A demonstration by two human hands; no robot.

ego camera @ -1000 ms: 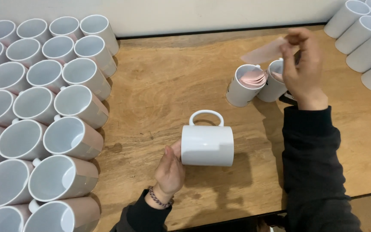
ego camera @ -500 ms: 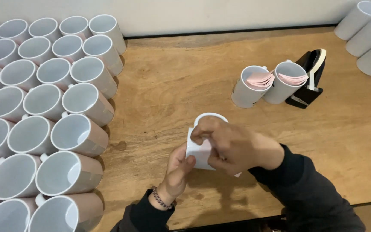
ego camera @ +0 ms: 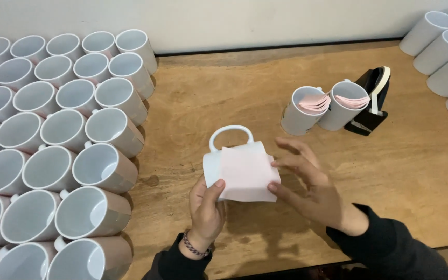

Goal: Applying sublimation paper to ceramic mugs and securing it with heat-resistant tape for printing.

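Note:
A white mug (ego camera: 219, 155) lies on its side on the wooden table (ego camera: 224, 98), handle pointing away from me. A pale pink sheet of paper (ego camera: 247, 173) is draped over its body. My left hand (ego camera: 207, 207) grips the mug's near left side, thumb pressing the sheet's lower left corner. My right hand (ego camera: 315, 184) has its fingers spread, fingertips touching the sheet's right edge.
Many white mugs (ego camera: 53, 145) lie stacked in rows on the left. More white mugs (ego camera: 447, 52) lie at the far right. Two upright mugs (ego camera: 322, 106) hold pink sheets beside a black tape dispenser (ego camera: 372, 98).
My right hand came down from the mugs with pink sheets at the back, carrying a sheet, and laid it over the mug that my left hand holds.

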